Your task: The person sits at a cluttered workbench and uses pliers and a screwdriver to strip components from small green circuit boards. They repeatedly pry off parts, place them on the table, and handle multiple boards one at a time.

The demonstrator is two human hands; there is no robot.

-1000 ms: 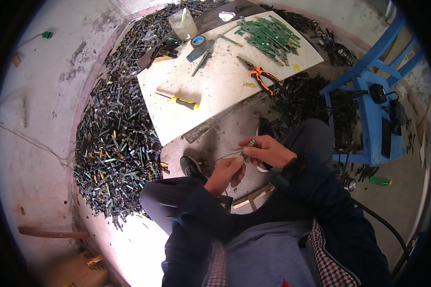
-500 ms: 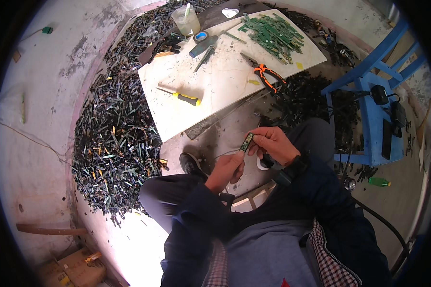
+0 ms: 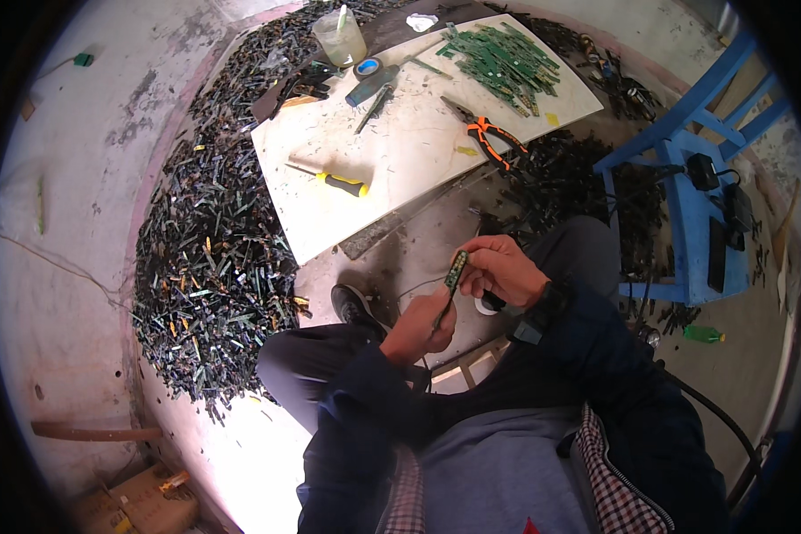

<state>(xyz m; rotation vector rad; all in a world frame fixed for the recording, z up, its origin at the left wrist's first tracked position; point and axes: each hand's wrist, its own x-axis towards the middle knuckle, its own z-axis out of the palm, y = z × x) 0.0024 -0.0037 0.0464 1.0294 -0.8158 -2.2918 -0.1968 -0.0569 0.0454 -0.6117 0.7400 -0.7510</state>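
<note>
Our left hand [image 3: 423, 326] and right hand [image 3: 507, 272] pinch the green strip [image 3: 457, 268] between them, short of the white board [image 3: 329, 222]; it now stands steeper than a moment ago, so we're apparently still turning it.

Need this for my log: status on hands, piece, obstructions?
Left hand grips green strip. Right hand at its upper end. Pliers apart, on white board; nothing visibly blocking.

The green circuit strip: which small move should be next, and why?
I would perhaps gently turn the green circuit strip by its upper end with the right hand: that hand is at this end, while the left hand holds the lower part.
</note>
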